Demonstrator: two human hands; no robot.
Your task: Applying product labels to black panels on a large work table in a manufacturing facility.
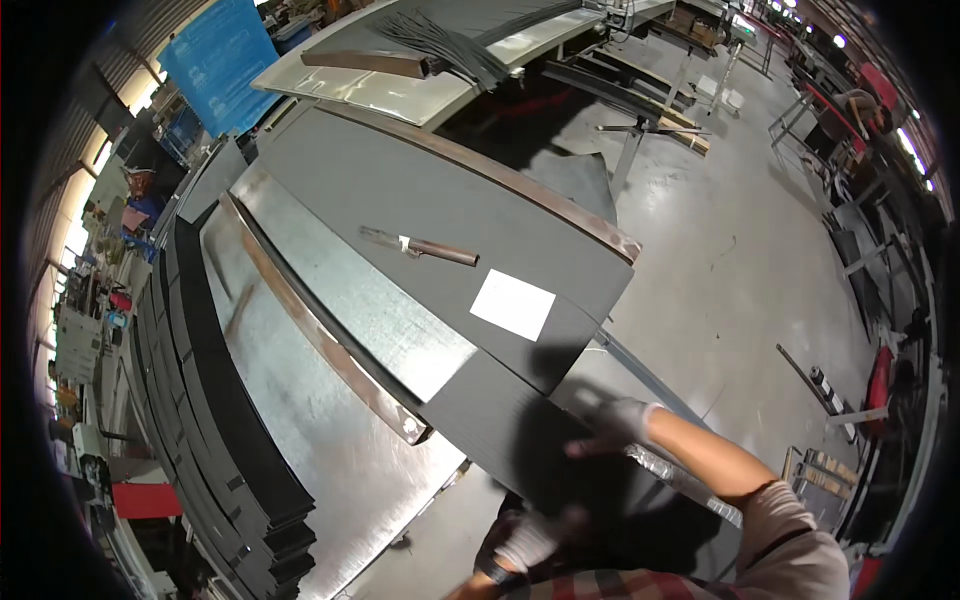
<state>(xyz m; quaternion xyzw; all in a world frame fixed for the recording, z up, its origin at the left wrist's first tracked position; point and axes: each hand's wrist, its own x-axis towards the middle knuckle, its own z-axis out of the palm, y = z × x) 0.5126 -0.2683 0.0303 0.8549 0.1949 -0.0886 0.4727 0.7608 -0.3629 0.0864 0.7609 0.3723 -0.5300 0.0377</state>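
Observation:
My right hand (617, 424), in a pale glove with bare fingertips, is over the near right corner of the dark grey sheets (480, 410). Its fingers are blurred but look spread, with nothing visible in them. Low in the view, close to my body, is my left hand (530, 540), gloved too and with a dark band at the wrist. Motion smears its fingers, so their grip does not show. On the sheets lie a white paper (512, 305) and a brown tube-like rod (445, 252) with a greyish end. Whether either hand touches the sheets I cannot tell.
Long brown metal bars (330, 345) lie along the stack and its far edge. A shiny metal sheet (300, 440) is at the left, beside a stack of dark strips (215, 400). Behind stands another table (455, 100) with dark strips. Grey floor (720, 250) stretches to the right.

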